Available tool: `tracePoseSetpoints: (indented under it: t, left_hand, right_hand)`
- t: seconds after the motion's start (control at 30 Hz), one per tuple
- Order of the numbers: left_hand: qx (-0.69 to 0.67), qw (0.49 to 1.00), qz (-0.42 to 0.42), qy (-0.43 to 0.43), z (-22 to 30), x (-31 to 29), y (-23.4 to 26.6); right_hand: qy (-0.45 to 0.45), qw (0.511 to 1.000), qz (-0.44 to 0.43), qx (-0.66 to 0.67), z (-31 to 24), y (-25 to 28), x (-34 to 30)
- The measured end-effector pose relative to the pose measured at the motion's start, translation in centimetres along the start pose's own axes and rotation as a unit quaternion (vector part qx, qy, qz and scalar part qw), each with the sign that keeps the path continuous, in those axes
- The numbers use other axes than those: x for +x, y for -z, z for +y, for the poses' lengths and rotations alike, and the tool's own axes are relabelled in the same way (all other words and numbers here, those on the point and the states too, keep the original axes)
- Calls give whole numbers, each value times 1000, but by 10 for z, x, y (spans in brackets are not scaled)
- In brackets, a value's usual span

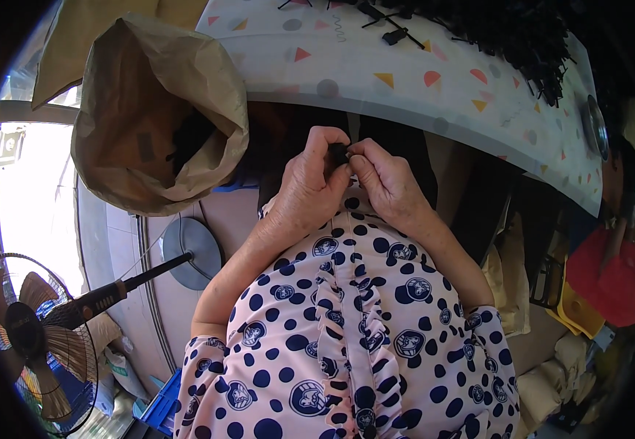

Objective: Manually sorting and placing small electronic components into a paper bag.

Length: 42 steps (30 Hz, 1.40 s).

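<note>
My left hand [310,175] is closed, its thumb and curled forefinger pinching a small black part [339,154]. Right beside it, my right hand [389,179] is closed too, its thumb and fingertips pressed together at the right side of the same part. Both hands are held in front of my body, just short of the table edge. The fingers hide most of the part, so its exact kind cannot be made out. Beyond the hands, a heap of thin black pieces [500,36] lies on the table, with a loose black piece [394,35] to its left.
A patterned cloth covers the table [325,62]. An open brown paper sack [219,69] stands at the left, with something dark inside. A fan [28,325] is at the lower left, near a round grey base [192,256]. To the right are a red object [610,274] and a yellow container [581,304].
</note>
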State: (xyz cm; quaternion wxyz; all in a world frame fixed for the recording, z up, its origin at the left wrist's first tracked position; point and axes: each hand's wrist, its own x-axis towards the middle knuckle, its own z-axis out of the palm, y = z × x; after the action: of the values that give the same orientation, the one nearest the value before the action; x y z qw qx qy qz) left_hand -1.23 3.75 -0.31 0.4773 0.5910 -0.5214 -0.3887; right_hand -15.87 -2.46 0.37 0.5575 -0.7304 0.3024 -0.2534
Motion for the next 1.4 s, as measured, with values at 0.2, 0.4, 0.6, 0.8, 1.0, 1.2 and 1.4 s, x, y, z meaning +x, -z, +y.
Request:
tracePoseSetpoints:
  t: [0.2, 0.4, 0.6, 0.8, 1.0, 1.2, 1.4]
  left_hand:
    - [135, 990, 7, -28, 4, 0, 1]
    - [222, 967, 47, -118, -5, 5, -2]
    - [-274, 960, 54, 13, 2, 11, 6]
    - [-531, 839, 5, 120, 9, 6, 19]
    - [-456, 873, -66, 160, 7, 3, 20]
    - [-444, 867, -179, 141, 8, -3, 12]
    - [-208, 969, -122, 51, 5, -5, 6]
  right_hand:
    - [-12, 1000, 1, -20, 2, -5, 2]
    - [6, 999, 39, 0, 12, -15, 4]
    - [-23, 986, 60, 155, 18, -6, 12]
    - [-45, 963, 37, 264, 14, -3, 9]
    - [-21, 930, 15, 366, 18, 6, 11]
    - [-105, 903, -65, 412, 27, 12, 6]
    - [-44, 978, -32, 200, 23, 14, 5]
